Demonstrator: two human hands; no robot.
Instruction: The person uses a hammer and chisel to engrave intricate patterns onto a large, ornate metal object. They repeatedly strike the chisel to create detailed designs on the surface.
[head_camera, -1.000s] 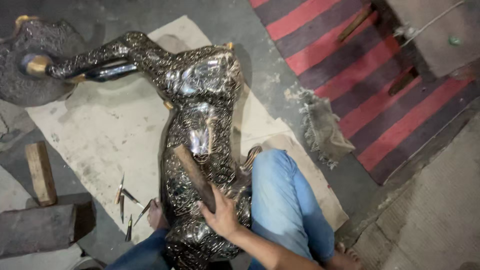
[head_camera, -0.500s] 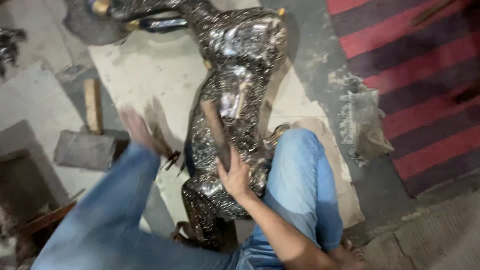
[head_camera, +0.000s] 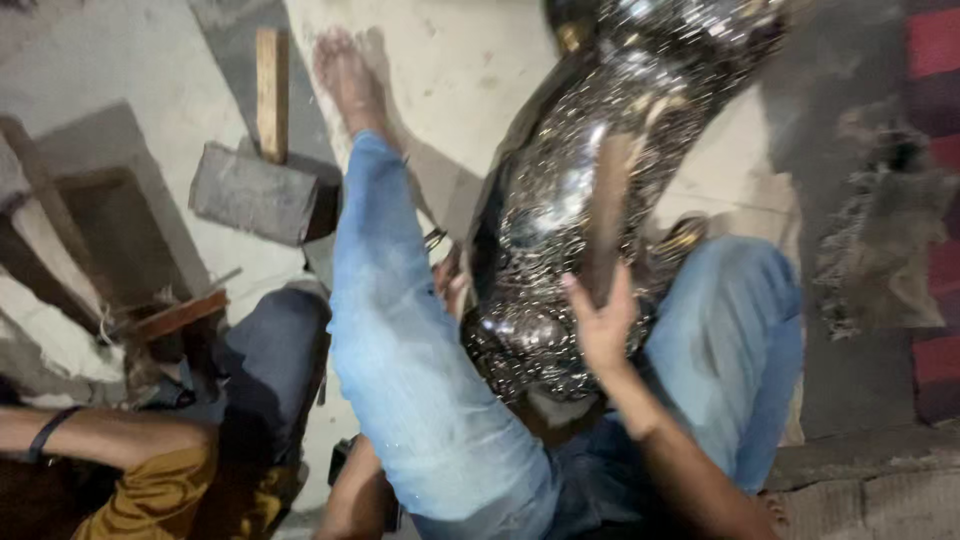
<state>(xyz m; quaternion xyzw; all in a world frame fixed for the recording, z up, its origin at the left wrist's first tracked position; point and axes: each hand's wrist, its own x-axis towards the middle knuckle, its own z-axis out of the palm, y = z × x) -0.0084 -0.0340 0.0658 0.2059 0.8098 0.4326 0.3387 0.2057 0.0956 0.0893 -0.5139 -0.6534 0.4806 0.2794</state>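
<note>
A large shiny embossed metal figure (head_camera: 570, 200) lies on a pale sheet (head_camera: 460, 70) between my legs in blue jeans. My right hand (head_camera: 600, 320) is shut on a brown wooden tool (head_camera: 608, 215) that rests along the figure's surface. My left hand (head_camera: 452, 285) is mostly hidden behind my raised left leg (head_camera: 400, 330), touching the figure's left side beside a small metal piece (head_camera: 435, 238). Its grip cannot be made out. My bare left foot (head_camera: 345, 70) stretches out on the sheet.
A heavy grey block mallet (head_camera: 255, 195) with a wooden handle lies to the left. Another person's arm with a dark wristband (head_camera: 100, 435) and yellow clothing are at lower left. A crumpled cloth (head_camera: 880, 230) and a red striped mat (head_camera: 935, 60) lie at the right.
The view has swung down and closer. My left leg has lifted across the frame, hiding my left hand. The right hand keeps the wooden tool on the figure.
</note>
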